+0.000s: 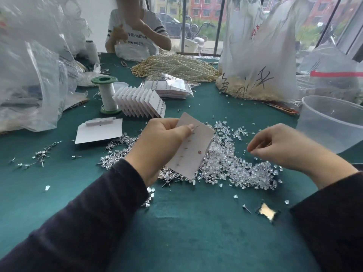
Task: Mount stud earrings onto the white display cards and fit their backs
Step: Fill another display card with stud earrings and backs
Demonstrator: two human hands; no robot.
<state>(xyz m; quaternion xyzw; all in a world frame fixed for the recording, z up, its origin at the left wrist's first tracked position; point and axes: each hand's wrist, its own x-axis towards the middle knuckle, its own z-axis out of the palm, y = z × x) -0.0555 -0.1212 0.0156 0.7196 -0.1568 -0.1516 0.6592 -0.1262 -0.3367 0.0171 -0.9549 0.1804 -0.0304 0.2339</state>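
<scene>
My left hand grips a white display card by its upper edge, tilted above the table. A row of stud posts pokes through the card. My right hand hovers to the right, fingers pinched together over a heap of clear earring backs; whether something small sits between the fingertips I cannot tell. Loose stud earrings lie under and left of the card. A row of filled cards stands behind, and blank cards lie at the left.
On the green cloth table stand a thread spool, a clear plastic tub at the right, pearl strands and plastic bags. A person sits across. A torn spot shows in the cloth.
</scene>
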